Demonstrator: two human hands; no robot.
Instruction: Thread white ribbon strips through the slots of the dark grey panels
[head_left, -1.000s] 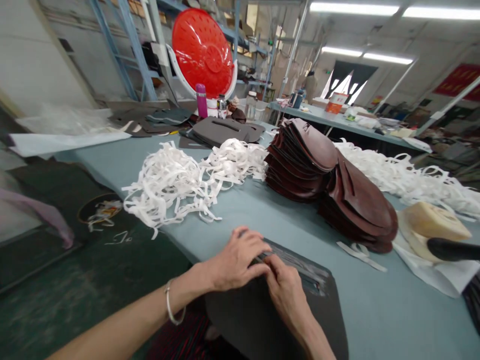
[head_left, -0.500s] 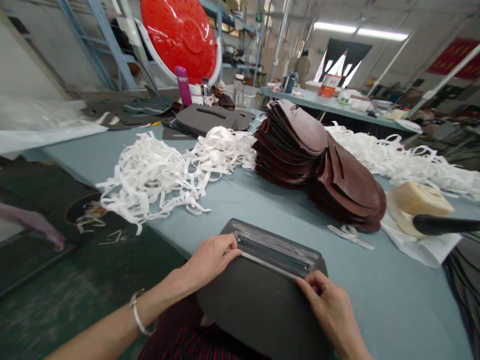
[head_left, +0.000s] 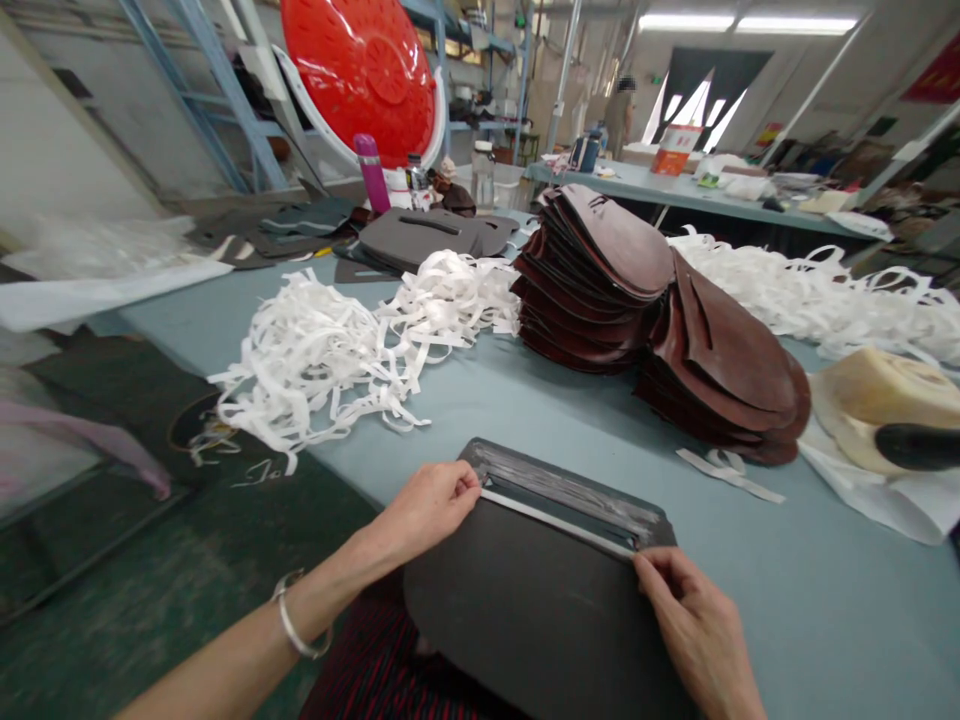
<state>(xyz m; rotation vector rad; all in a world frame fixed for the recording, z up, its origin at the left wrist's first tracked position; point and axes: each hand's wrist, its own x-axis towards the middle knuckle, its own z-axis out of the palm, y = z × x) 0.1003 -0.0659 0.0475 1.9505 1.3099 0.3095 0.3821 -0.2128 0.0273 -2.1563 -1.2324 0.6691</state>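
Note:
A dark grey panel (head_left: 540, 610) with a long slot lies in front of me, over the table's edge and my lap. Along the slot's near edge runs a narrow white strip (head_left: 555, 522). My left hand (head_left: 435, 500) pinches the strip's left end at the slot's left corner. At the other end, my right hand (head_left: 690, 600) has thumb and finger closed on the strip near the slot's right corner. Above the slot, the panel's band looks shiny and streaked.
White strips (head_left: 315, 350) lie heaped at left, with another pile (head_left: 832, 295) at the right back. Brown leather pieces (head_left: 600, 270) are stacked mid-table. A tape-like roll (head_left: 885, 400) with a black handle sits at right. Grey panels (head_left: 420, 238) and a purple bottle (head_left: 370, 172) stand behind.
My right hand has moved rightward along the slot, to its right corner. The left hand stays at the left corner. The whole view has shifted slightly.

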